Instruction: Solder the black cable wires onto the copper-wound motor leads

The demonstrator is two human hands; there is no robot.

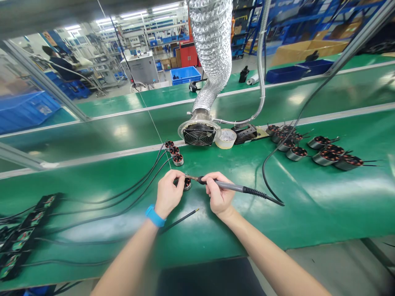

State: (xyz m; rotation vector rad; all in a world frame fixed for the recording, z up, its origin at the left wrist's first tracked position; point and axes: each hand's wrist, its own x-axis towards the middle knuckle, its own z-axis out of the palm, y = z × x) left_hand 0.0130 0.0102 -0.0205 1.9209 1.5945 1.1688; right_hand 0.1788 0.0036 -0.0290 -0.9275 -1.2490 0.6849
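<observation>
My right hand (218, 192) holds a grey soldering iron (228, 186) like a pen, its tip pointing left over a small round motor (187, 185). My left hand (169, 192), with a blue wristband, pinches at the motor's upper left side. A thin wire (154, 125) comes down from above to these fingertips; what exactly they grip is too small to tell. Below the motor, a black cable (182, 219) with a bare end lies on the green table (240, 230).
Three motors with black cables (178, 160) sit behind my left hand. A fume extractor fan (199, 135) and a round white container (226, 139) stand beyond. Several motors (327, 156) are at the right, circuit boards (26, 234) at the left. A person (61, 63) sits far back.
</observation>
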